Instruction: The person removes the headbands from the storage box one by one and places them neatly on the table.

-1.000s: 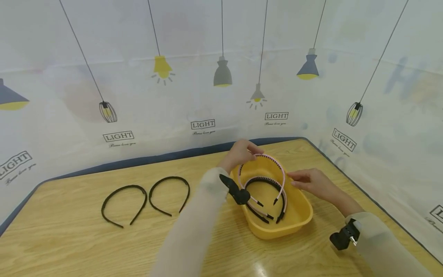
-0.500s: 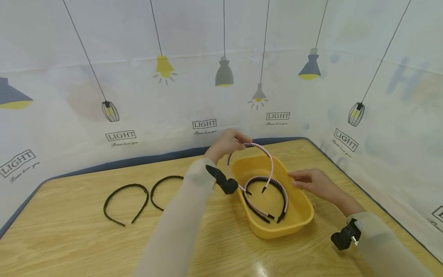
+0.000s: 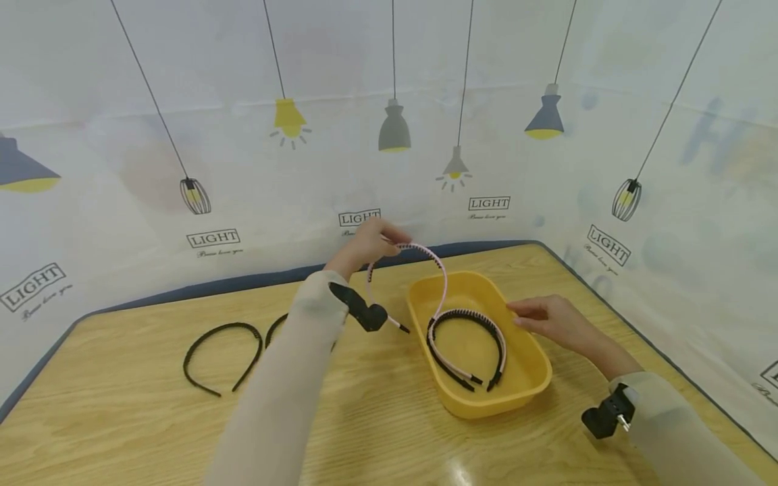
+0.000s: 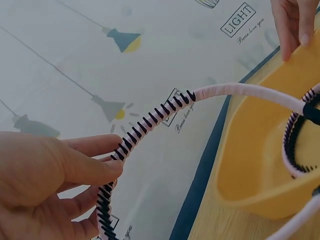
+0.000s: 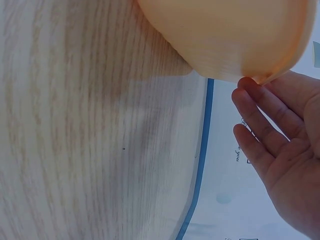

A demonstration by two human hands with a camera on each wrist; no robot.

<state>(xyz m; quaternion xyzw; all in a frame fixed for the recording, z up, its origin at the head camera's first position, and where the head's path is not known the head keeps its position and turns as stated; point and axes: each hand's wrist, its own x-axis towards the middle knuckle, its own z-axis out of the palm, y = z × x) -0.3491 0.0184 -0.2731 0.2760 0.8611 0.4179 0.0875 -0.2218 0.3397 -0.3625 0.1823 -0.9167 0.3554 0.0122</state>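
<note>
My left hand [image 3: 367, 244] pinches a pink headband [image 3: 445, 283] with black teeth at its crown, between thumb and fingers. It is held up by the left side of a yellow plastic basin [image 3: 530, 368], one tip over the rim and the other outside it. At the basin's right side my right hand [image 3: 556, 322] pinches the rim; in the right wrist view its fingertips [image 5: 248, 84] meet the outer wall. Inside the basin lie a pink headband [image 3: 502, 341] and a black headband [image 3: 448, 370], overlapping.
On the wooden table [image 3: 134, 432] to the left lies a black headband [image 3: 227, 325]. Beside it a second black headband [image 3: 270, 332] is mostly hidden behind my left sleeve. A fabric backdrop [image 3: 340, 54] printed with lamps stands along the back and right table edges.
My left hand has lifted the pink headband up out of the basin and carried it left. The right hand stays at the basin's rim.
</note>
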